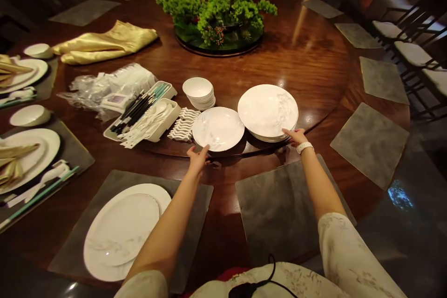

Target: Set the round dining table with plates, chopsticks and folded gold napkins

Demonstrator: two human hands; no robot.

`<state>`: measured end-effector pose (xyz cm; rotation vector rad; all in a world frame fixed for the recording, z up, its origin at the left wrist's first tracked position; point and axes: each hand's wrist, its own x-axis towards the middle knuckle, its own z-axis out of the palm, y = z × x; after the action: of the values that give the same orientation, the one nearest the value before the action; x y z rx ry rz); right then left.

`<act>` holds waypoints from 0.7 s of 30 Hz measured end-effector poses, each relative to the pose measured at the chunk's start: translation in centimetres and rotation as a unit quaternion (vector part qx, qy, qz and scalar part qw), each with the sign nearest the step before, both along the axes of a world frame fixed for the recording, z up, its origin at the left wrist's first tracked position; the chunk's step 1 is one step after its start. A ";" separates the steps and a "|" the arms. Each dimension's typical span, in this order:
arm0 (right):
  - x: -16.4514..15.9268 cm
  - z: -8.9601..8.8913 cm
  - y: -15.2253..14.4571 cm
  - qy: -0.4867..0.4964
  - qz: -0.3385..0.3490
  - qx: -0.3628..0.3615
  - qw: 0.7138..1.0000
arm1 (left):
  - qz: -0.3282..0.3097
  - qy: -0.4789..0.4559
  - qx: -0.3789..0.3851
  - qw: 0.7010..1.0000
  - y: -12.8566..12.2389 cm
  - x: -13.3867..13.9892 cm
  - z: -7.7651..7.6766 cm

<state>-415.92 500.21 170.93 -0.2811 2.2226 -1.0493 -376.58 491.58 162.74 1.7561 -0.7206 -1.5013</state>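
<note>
My left hand (198, 159) is at the near rim of a smaller white plate (219, 129), with the thumb at its edge and some fingers lower, partly hidden. My right hand (296, 137), with a white band on the wrist, pinches the near right rim of a stack of large white plates (267, 111). How many plates it grips cannot be told. Both sets of plates sit near the front edge of the wooden turntable (307, 63). Behind the smaller plate stands a stack of white bowls (198, 89). White wavy rests (184, 124) lie to its left.
White trays (164, 123) hold chopsticks and spoons beside plastic-wrapped packets (118, 84). A gold cloth (108, 43) and a green plant centrepiece (223, 11) are farther back. Nearer me are a placemat with two stacked plates (92, 242) and a bare grey placemat (275, 214). Chairs (415, 53) stand right.
</note>
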 end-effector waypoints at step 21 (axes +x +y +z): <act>5.8 2.6 10.7 -0.046 -0.130 -0.249 0.959 | 0.085 0.170 -0.035 0.981 5.5 2.0 6.5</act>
<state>-410.15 510.91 173.58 -0.1492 1.9166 -1.7298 -374.54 497.13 169.24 1.4200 -0.4318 -1.5844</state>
